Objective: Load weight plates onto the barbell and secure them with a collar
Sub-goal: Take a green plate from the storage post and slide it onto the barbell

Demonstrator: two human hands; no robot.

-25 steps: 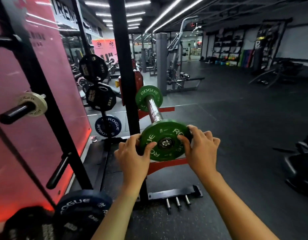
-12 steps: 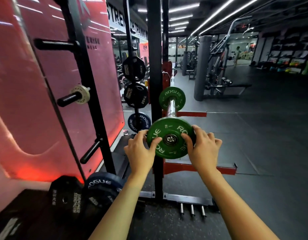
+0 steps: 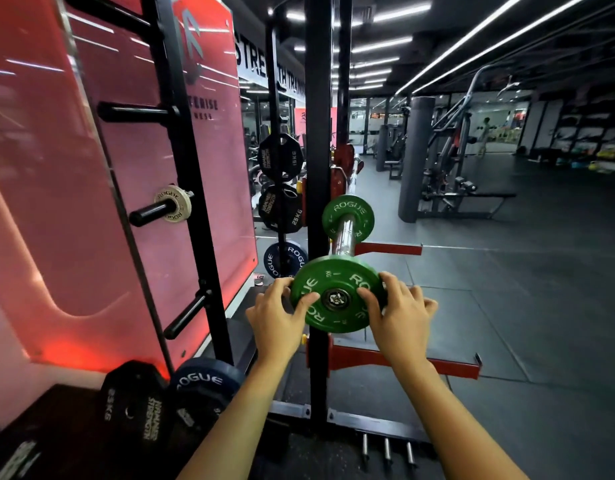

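A green Rogue weight plate (image 3: 337,285) sits on the near end of the barbell sleeve (image 3: 344,235), whose steel tip shows in the plate's hole. My left hand (image 3: 276,315) grips the plate's left rim, thumb on its face. My right hand (image 3: 397,315) grips the right rim the same way. A second green plate (image 3: 347,213) sits farther in on the same sleeve. No collar is visible.
The black rack upright (image 3: 318,133) stands just left of the bar, with red safety arms (image 3: 403,363) below. Black and blue plates (image 3: 281,209) hang on pegs behind; a small white plate (image 3: 172,202) sits on a left peg. More plates (image 3: 202,386) lean at bottom left.
My view has swung left and slightly nearer, so the rack and pink wall fill more of the frame. Both hands stay on the near green plate at the sleeve's end.
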